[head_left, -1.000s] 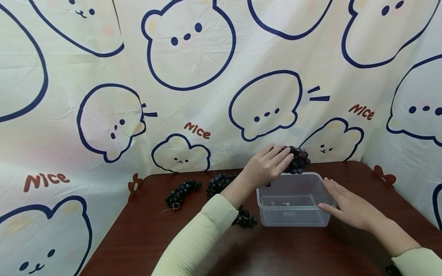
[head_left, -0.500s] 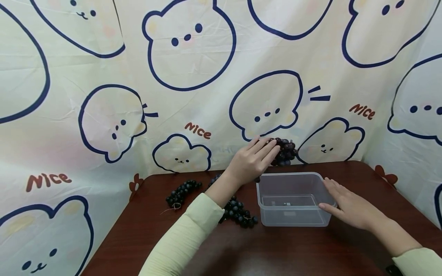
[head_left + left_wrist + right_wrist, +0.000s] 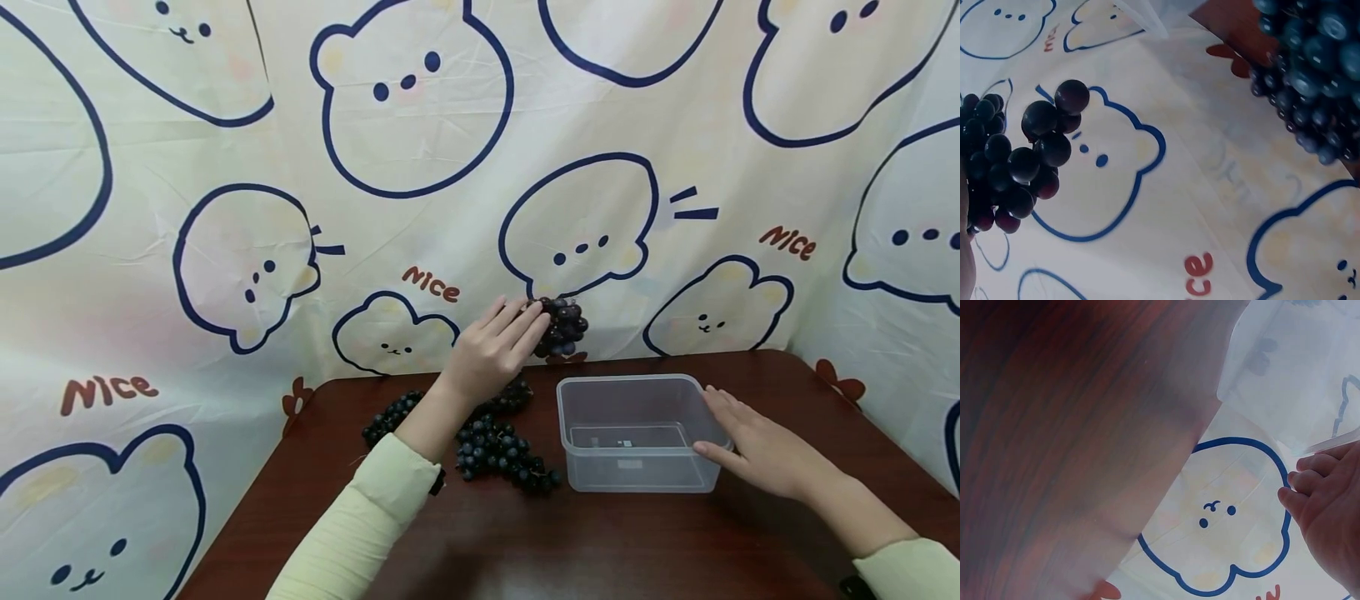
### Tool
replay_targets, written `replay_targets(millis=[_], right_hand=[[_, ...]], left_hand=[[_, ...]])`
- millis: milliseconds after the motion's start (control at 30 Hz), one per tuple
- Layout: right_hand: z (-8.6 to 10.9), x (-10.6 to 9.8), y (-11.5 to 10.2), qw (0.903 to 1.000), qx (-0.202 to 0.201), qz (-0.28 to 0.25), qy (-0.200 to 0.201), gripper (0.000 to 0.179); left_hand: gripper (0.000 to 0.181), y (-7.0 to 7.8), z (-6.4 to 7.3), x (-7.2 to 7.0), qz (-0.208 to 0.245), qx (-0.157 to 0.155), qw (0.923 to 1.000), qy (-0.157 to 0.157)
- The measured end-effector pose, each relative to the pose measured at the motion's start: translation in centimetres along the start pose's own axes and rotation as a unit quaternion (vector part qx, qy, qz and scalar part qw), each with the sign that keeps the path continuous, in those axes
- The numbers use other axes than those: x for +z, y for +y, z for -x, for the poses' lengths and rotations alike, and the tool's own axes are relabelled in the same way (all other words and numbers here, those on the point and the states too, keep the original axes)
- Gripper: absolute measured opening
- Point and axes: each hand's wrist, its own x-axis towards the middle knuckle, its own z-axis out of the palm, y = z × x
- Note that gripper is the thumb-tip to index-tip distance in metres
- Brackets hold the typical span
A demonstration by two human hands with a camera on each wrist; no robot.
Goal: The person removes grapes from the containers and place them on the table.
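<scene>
My left hand (image 3: 489, 350) holds a bunch of dark grapes (image 3: 562, 327) up above the back of the table, left of the box. In the left wrist view these grapes (image 3: 1013, 162) hang at the left edge, with only a sliver of the hand showing. My right hand (image 3: 765, 450) rests against the right side of a clear plastic box (image 3: 641, 473), fingers straight along its rim and thumb by the front corner. The right wrist view shows the fingertips (image 3: 1310, 478) at the box's edge (image 3: 1329, 442). Nothing shows inside the box.
More bunches of dark grapes lie on the brown table (image 3: 600, 550) left of the box: one in front (image 3: 506, 454), one behind it (image 3: 512, 395), and one at the left (image 3: 392, 417), partly behind my left forearm. A cartoon-printed cloth (image 3: 405, 225) hangs behind the table.
My left hand has moved left with its grapes, from over the back of the box to above the other bunches. The right hand and the box stay in place.
</scene>
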Motion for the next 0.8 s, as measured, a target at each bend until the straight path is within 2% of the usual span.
replay_targets(millis=[233, 467, 667, 800], right_hand=[[0.0, 0.0, 0.2, 1.0, 0.002, -0.008, -0.002, 0.09], [0.0, 0.1, 0.2, 0.9999, 0.0, -0.013, -0.001, 0.09], [-0.1, 0.1, 0.1, 0.9999, 0.001, -0.012, -0.004, 0.09], [0.0, 0.1, 0.1, 0.9999, 0.0, -0.012, -0.003, 0.09]], left_hand=[[0.027, -1.2, 1.9, -1.6, -0.01, -0.02, 0.9996, -0.019], [0.026, -2.2, 4.1, -3.3, -0.011, -0.033, 0.9994, -0.002], [0.026, -3.1, 5.9, -5.2, -0.024, -0.046, 0.9985, -0.016], [0.026, -3.5, 7.1, -6.2, -0.024, -0.052, 0.9983, -0.014]])
